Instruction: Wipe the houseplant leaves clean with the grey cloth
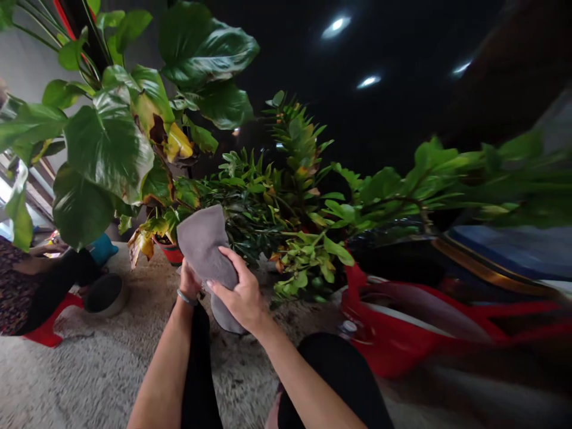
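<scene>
A folded grey cloth (206, 241) is held up in front of my knees, one end hanging below my hands. My right hand (241, 293) grips it from the right, thumb and fingers pressed on its near face. On the other side my left hand (190, 280), with a pale bracelet at the wrist, holds the cloth from behind and below. Most of the left fingers are hidden behind the cloth. Just beyond it stands a red pot (171, 251) with a leafy plant, some of whose leaves are yellow and brown.
Large green leaves (107, 140) fill the upper left. Bushy plants (299, 179) stretch across the middle. To the right is a red bag (393, 333), blurred. At the left, another person sits on a red stool (49, 330) beside a round basin (105, 296). The floor (89, 381) is rough concrete.
</scene>
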Demonstrator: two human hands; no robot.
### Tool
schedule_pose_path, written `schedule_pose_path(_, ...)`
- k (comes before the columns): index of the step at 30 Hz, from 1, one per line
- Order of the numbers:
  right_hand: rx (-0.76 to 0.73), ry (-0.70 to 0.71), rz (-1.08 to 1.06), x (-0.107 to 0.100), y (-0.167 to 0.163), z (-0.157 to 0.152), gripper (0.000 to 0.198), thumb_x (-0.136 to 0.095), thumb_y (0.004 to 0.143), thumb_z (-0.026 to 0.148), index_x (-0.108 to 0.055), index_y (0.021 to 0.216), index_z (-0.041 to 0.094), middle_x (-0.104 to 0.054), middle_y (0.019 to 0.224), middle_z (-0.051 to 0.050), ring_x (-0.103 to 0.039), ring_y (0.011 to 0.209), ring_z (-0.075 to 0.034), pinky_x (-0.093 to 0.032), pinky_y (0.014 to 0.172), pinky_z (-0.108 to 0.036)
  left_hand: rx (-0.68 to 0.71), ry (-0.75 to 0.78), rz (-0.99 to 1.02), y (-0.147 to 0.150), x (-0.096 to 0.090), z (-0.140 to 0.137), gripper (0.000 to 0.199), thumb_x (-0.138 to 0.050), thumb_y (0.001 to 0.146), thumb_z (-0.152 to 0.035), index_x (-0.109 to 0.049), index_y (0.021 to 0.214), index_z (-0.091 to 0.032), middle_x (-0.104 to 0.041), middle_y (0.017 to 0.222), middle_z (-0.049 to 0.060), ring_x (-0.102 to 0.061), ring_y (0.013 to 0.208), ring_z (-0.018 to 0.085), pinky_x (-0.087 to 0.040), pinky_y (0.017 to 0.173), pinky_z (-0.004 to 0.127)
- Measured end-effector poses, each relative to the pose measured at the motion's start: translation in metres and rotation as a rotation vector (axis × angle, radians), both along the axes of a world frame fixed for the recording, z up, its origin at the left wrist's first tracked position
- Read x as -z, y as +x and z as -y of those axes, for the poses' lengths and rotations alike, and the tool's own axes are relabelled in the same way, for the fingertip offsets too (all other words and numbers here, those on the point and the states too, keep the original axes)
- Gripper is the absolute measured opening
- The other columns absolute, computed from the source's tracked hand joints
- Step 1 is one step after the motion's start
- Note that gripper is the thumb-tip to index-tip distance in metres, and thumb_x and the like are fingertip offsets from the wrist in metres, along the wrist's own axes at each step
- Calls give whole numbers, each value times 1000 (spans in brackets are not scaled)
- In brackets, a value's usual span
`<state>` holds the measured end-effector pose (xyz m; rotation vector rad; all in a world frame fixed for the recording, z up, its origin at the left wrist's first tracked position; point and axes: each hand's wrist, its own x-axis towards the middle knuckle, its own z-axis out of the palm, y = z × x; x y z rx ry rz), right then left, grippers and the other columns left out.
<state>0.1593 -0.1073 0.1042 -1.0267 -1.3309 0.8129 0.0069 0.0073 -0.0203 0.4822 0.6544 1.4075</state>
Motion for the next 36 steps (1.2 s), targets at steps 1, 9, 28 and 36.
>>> schedule_pose_path(1, 5, -37, -2, 7, -2, -5, 64, -72, 63, 24, -66, 126, 21, -70, 128, -8, -63, 121, -29, -46, 109, -44, -7, -15, 15, 0, -1, 0, 44, -56, 90, -55, -74, 104, -17, -75, 95, 10, -68, 102, 28, -50, 95, 38)
schedule_pose_path(9, 5, -324, -82, 38, 24, 49, 62, -74, 60, 27, -69, 122, 22, -74, 119, -7, -68, 110, -31, -53, 99, -45, 71, -144, -14, -11, 2, -14, 62, -45, 91, -66, -72, 108, -12, -70, 87, 12, -67, 80, 24, -54, 80, 38)
schedule_pose_path(28, 251, -252, -174, 39, 31, 47, 66, -76, 66, 40, -65, 128, 21, -73, 123, -9, -69, 110, -31, -55, 93, -40, -209, -115, -50, -5, 12, -20, 22, -68, 81, -42, -66, 84, -20, -66, 78, 3, -62, 73, 16, -51, 72, 31)
schedule_pose_path(36, 257, -237, -136, 37, 19, 1, 67, -73, 58, 32, -66, 123, 19, -71, 126, -11, -64, 117, -35, -49, 104, -49, -435, -90, -110, -2, 20, -22, 10, -69, 77, -29, -63, 77, -21, -67, 81, 0, -65, 90, 17, -44, 77, 26)
